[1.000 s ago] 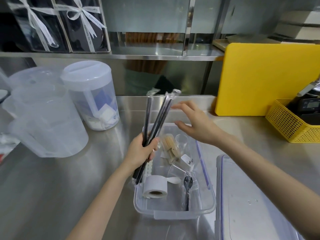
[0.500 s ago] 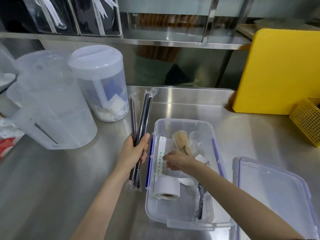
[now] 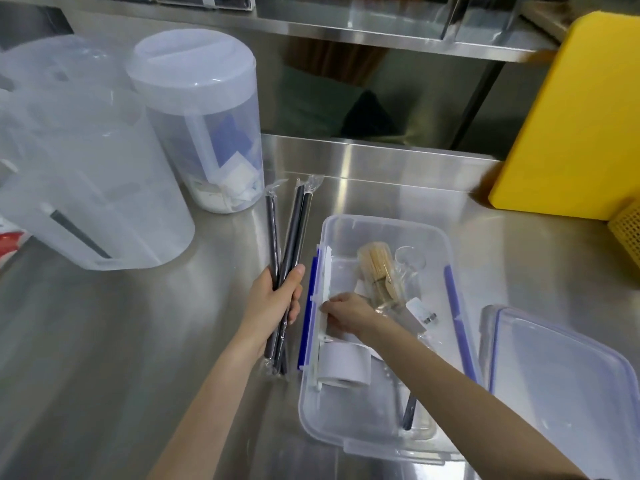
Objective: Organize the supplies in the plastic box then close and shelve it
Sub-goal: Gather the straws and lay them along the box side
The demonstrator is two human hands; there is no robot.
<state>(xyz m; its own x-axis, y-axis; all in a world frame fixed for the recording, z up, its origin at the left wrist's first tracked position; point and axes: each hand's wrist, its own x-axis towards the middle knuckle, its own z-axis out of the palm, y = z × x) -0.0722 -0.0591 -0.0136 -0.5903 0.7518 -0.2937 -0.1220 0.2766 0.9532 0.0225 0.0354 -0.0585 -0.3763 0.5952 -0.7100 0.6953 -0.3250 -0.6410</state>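
Observation:
A clear plastic box (image 3: 429,237) with blue side clips sits open on the steel counter. Inside lie a white paper roll (image 3: 343,367), a bundle of wooden picks (image 3: 375,268), a small clear cup (image 3: 410,259), a black utensil (image 3: 410,415) and a white strip (image 3: 320,282) along the left wall. My left hand (image 3: 273,299) holds three wrapped black straws (image 3: 294,223) just left of the box. Inside the box, my right hand (image 3: 346,311) pinches the white strip at the left wall. The box's lid (image 3: 561,382) lies to the right.
Two translucent pitchers (image 3: 86,174) and a lidded one (image 3: 204,123) stand at the left. A yellow cutting board (image 3: 568,116) leans at the back right, with a yellow basket (image 3: 627,233) beside it. A steel shelf (image 3: 381,32) runs above the counter's rear.
My left hand carried the straws out of the box to its left side. My right hand dropped into the box and moved onto the white strip. The view tilted down.

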